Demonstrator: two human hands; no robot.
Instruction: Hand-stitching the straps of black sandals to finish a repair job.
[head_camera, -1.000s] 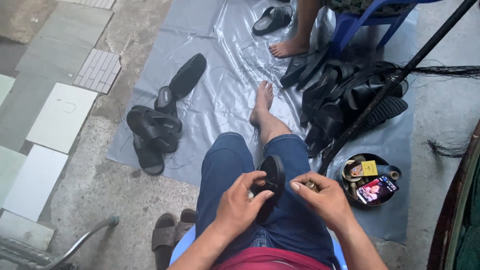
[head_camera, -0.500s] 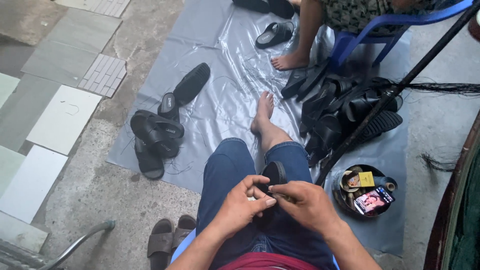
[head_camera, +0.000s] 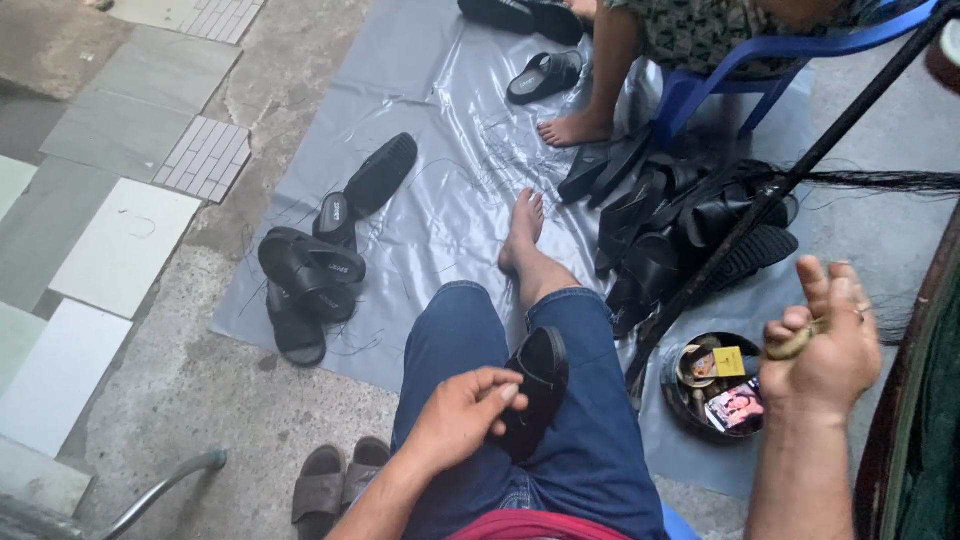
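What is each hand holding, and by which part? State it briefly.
The left hand pins a black sandal on the lap, gripping its near end. The right hand, raised, grips a small brownish object in its fingers; what it is cannot be told.

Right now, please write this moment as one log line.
left hand: holds black sandal on lap | right hand: raised, grips small object | round tin: on sheet
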